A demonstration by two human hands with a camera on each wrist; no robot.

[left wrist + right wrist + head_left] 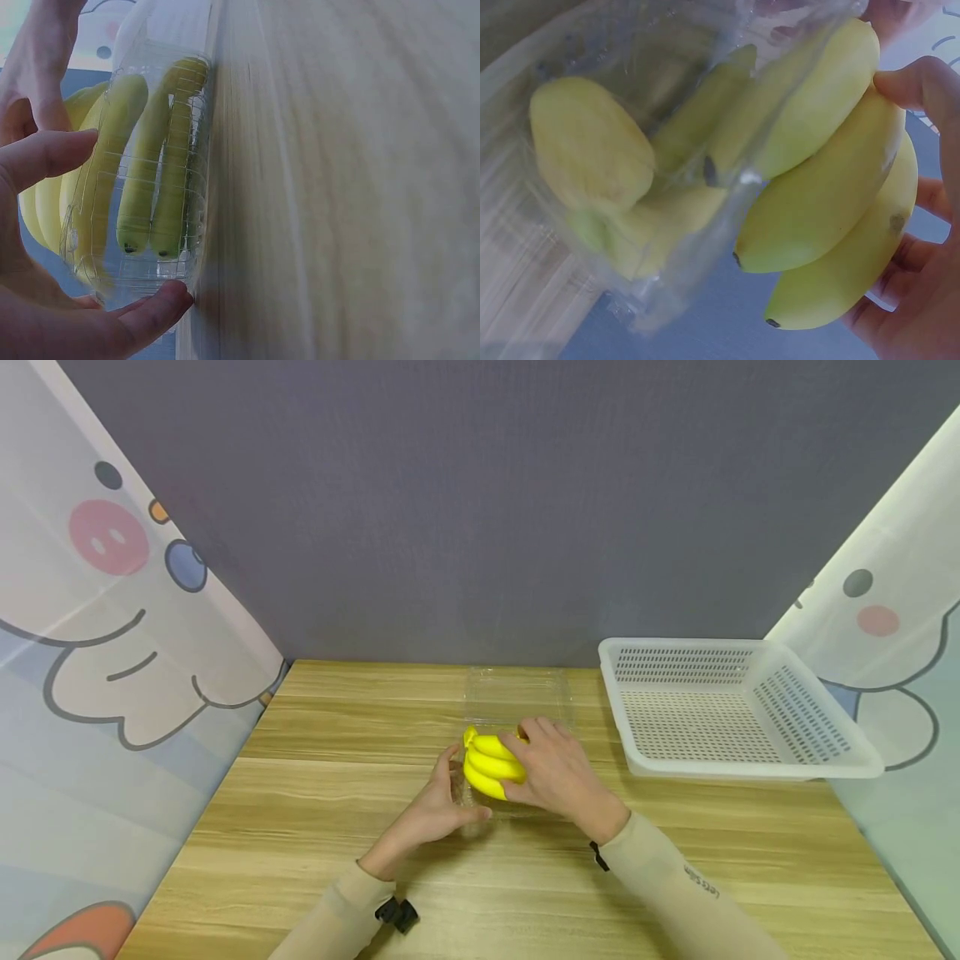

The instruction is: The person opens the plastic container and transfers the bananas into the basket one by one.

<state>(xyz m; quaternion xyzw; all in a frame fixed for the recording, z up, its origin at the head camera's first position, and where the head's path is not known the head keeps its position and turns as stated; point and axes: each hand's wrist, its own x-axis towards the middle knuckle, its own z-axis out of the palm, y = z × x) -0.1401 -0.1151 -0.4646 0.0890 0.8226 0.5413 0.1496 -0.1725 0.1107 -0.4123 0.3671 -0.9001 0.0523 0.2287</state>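
Bananas [491, 767]: at the box's [142, 283] open top; likely light, firm, smooth; best held around the middle.
Right hand [561, 770]: curled round the bananas' right side.
Left hand [438, 806]: part-spread, holding the box's left end.
Basket [750, 769]: right of the box.

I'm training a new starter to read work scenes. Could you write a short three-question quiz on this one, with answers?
1. What does the right hand grip?
2. True or false: in the head view, the white basket stands to the left of the clear container.
3. Where is the left hand? A) on the white basket; B) at the clear container; C) on the grey wall.

Key: 1. A bunch of bananas. 2. False; it stands to the right. 3. B.
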